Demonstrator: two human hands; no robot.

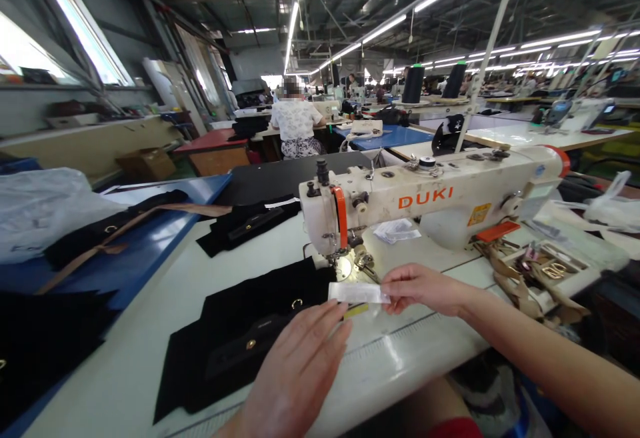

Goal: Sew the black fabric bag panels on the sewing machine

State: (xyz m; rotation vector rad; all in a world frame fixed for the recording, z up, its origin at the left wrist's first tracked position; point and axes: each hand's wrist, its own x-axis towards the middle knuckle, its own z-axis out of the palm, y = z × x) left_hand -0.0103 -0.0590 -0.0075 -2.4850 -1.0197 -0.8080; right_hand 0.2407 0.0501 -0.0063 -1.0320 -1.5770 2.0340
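A white fabric label strip (pixel 357 293) is pinched at its right end by my right hand (pixel 413 288), just in front of the sewing machine (pixel 370 205) needle area. My left hand (pixel 300 368) lies with fingers stretched out over the lower right part of a black fabric piece (pixel 225 318); its fingertips come near the label's left end, and I cannot tell whether they touch it. Gold metal fittings show on the black piece. Several more white labels (pixel 397 230) lie on the machine bed under the arm.
Another black piece (pixel 250 225) lies behind on the table. On the right is a tray (pixel 575 271) with metal buckles and tan straps (pixel 520 285). A plastic bag (pixel 50 211) sits on the blue table at left. A seated person (pixel 296 121) is ahead.
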